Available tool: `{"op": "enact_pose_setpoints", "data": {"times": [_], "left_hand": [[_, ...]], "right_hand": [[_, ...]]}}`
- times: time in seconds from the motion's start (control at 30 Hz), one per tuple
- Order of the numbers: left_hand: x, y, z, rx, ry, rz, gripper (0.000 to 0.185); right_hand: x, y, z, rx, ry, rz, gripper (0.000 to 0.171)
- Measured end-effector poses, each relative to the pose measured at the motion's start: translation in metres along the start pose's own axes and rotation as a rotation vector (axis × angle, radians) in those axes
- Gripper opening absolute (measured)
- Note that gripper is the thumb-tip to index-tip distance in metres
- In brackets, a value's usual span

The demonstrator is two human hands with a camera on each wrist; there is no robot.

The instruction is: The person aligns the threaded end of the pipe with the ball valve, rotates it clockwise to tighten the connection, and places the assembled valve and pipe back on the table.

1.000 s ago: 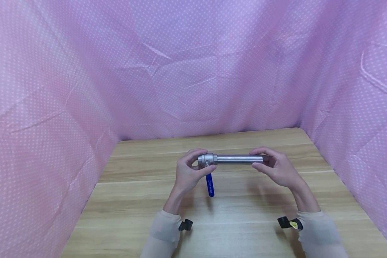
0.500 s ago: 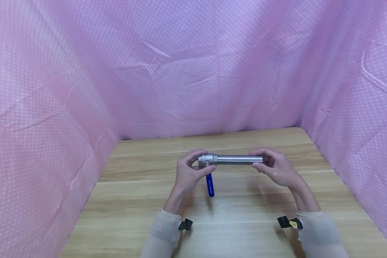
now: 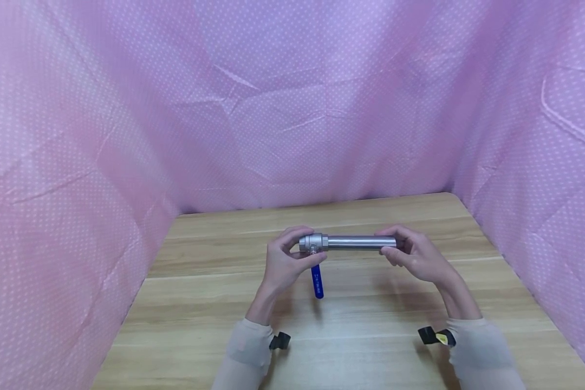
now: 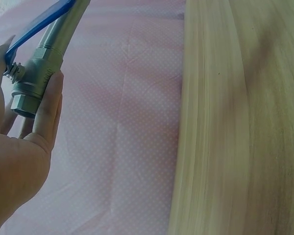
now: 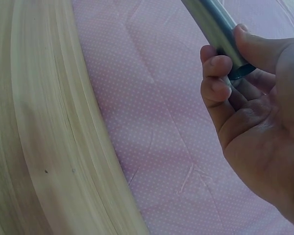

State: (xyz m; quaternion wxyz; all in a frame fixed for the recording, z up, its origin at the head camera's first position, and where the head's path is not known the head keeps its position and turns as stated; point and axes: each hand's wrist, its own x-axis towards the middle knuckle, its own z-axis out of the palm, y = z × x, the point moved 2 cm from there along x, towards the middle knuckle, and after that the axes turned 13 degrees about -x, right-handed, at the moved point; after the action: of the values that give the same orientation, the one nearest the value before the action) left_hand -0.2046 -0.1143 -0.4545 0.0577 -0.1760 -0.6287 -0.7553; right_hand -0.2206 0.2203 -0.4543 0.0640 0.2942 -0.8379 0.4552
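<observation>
My left hand (image 3: 284, 265) grips a silver ball valve (image 3: 314, 242), with fingers behind the body and the thumb near the stem. From the valve a blue lever handle (image 3: 317, 281) points toward me. A shiny metal pipe (image 3: 353, 242) meets the valve's right end in line with it, level above the table. At the pipe's far right end my right hand (image 3: 421, 259) pinches it between thumb and curled fingers. The left wrist view shows the valve's hexagonal end (image 4: 25, 105) between the fingers. In the right wrist view the pipe's open end (image 5: 241, 72) sits inside the grip.
Below both hands lies a wood-grain table (image 3: 365, 346). Pink dotted cloth (image 3: 292, 135) hangs behind it and along both sides. Black camera mounts (image 3: 280, 340) are strapped at the wrists, over light sleeves (image 3: 246, 346).
My right fingers have shifted slightly on the pipe's end, and the thumb looks more bent. The left hand and the valve stay in practically the same place.
</observation>
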Motion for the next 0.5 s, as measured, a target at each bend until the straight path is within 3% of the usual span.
{"op": "enact_pose_setpoints", "data": {"times": [0.5], "left_hand": [[-0.0010,-0.0048,-0.0068,0.084,-0.021,-0.072,0.055]], "right_hand": [[0.0020,0.0091,0.0075,-0.059,-0.053,0.101,0.029]]}}
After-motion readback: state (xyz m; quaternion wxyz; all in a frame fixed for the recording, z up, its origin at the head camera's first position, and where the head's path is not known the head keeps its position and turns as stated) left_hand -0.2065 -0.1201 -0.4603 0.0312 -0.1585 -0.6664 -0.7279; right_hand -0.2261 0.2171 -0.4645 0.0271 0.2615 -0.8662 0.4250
